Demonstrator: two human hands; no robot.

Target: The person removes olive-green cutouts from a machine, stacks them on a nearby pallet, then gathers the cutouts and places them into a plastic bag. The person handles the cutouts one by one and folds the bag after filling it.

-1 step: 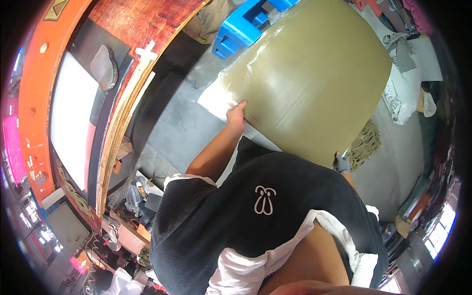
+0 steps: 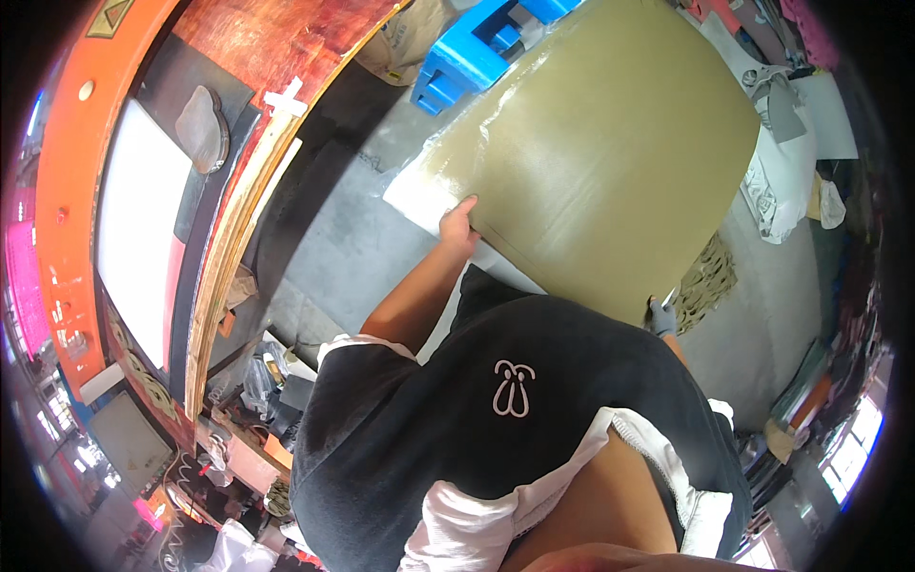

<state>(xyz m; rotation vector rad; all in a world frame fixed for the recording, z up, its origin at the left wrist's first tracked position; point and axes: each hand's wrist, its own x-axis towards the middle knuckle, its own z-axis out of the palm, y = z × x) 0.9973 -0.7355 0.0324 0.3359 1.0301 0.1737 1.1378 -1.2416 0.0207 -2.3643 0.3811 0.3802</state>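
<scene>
A large olive-green sheet (image 2: 610, 162) with a smooth, slightly shiny face lies in front of me. My left hand (image 2: 459, 229), bare, grips its near left edge, thumb on top and the other fingers hidden underneath. At the near right corner my right hand (image 2: 662, 316), in a grey glove with dark fingertips, is closed on the sheet's edge. A small pale sliver shows beside that glove, too small to name. White film or sheeting (image 2: 419, 195) sticks out from under the olive sheet's left side.
A blue plastic pallet (image 2: 467, 57) sits at the far left of the sheet. Left of me stands an orange machine (image 2: 71, 191) beside a red-brown board (image 2: 276, 43). Cut-out olive scrap (image 2: 710, 281) lies on the grey floor at right, with white wrapped material (image 2: 782, 186) farther off.
</scene>
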